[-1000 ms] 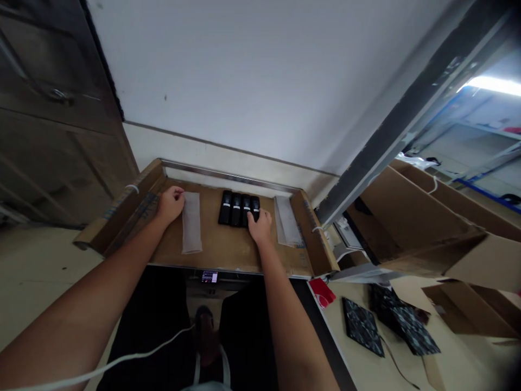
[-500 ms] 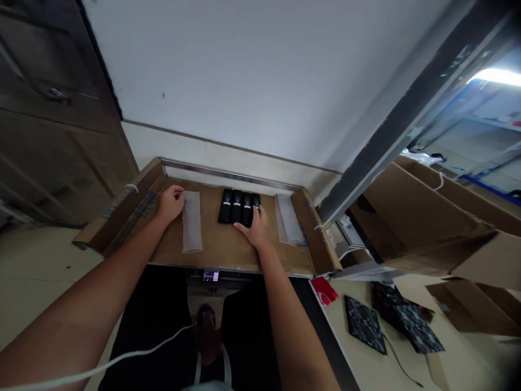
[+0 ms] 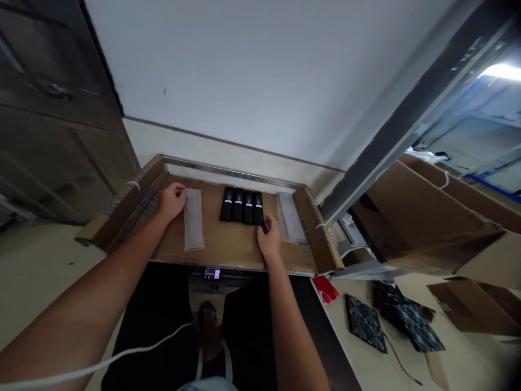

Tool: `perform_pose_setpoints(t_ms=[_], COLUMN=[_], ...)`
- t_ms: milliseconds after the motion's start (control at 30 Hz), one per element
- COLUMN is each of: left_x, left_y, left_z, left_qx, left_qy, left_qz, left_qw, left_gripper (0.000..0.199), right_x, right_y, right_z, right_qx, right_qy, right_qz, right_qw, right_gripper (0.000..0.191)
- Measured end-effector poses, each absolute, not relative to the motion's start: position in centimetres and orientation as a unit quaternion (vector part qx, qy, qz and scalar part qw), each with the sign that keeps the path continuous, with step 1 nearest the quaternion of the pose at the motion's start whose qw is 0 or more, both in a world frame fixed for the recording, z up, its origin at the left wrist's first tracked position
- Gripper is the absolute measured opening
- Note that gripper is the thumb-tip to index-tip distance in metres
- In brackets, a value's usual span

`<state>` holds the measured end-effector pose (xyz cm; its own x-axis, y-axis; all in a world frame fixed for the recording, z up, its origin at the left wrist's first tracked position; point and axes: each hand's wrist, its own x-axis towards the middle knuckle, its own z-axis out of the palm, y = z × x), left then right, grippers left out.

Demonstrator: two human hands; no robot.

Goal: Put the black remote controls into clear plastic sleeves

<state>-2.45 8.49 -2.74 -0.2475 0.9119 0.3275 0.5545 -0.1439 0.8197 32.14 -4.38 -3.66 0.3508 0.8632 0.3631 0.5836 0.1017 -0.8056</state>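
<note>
Several slim black oblong devices [image 3: 242, 207], each with a small white label, lie side by side on the cardboard lining of a shallow tray [image 3: 228, 244]. My right hand [image 3: 270, 237] is just to the lower right of the row, fingers apart, holding nothing. On the left, my left hand [image 3: 172, 200] has its fingers curled in a pinch at the top left corner of a flat translucent bag [image 3: 193, 220]. More translucent bags [image 3: 291, 218] lie in a layered pile at the right, beyond my right hand.
Cardboard side walls [image 3: 317, 231] bound the tray. A pale wall [image 3: 236, 81] rises behind it, and a dark door [image 3: 52, 108] stands at left. Large cardboard boxes [image 3: 427, 217] crowd the right. A white cable [image 3: 154, 347] crosses my lap.
My right hand has come off the rightmost black device and moved right and towards me. The devices stay in their row. My left hand keeps its place at the bag.
</note>
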Motion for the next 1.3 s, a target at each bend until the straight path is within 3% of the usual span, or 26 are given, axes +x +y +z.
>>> perform_pose_setpoints(t_ms=[100,200,333,533,700,833,967,1167,1300], left_x=[-2.3,-1.9,-1.0,1.6,4.4,5.7,5.1,3.4,3.6], left_y=[8.4,8.1,6.9,3.8,0.9,-0.5,0.2,0.9,0.2], left_z=[-2.5,-2.0,-1.1,0.3,4.1,7.5,10.5,15.8,18.0], left_qx=[0.573,0.539,0.501,0.48,0.48,0.524,0.524,0.714,0.761], left_qy=[0.622,0.611,0.586,0.584,0.517,0.492,0.5,0.559,0.543], left_qz=[0.493,0.518,0.566,0.574,0.603,0.596,0.604,0.375,0.344], left_qw=[0.205,0.261,0.294,0.314,0.374,0.357,0.334,0.191,0.093], left_gripper=[0.019,0.025,0.026,0.025,0.03,0.024,0.036,0.046,0.052], right_x=[31.9,31.5,29.9,25.1,22.2,21.9,22.4,24.0,24.9], right_y=[-4.9,-5.6,-5.9,-5.8,-5.6,-6.1,-6.5,-6.5,-7.0], right_z=[-2.8,-2.0,-1.7,-1.5,0.4,2.1,3.0,4.9,5.9], right_qx=[-0.668,-0.64,-0.563,-0.575,-0.506,-0.422,-0.404,-0.395,-0.41], right_qy=[-0.478,-0.451,-0.478,-0.551,-0.489,-0.477,-0.495,-0.587,-0.573], right_qz=[0.117,0.229,0.411,0.385,0.538,0.63,0.618,0.541,0.528], right_qw=[0.558,0.578,0.534,0.466,0.464,0.444,0.458,0.455,0.475], right_gripper=[0.038,0.037,0.039,0.039,0.041,0.038,0.037,0.032,0.034])
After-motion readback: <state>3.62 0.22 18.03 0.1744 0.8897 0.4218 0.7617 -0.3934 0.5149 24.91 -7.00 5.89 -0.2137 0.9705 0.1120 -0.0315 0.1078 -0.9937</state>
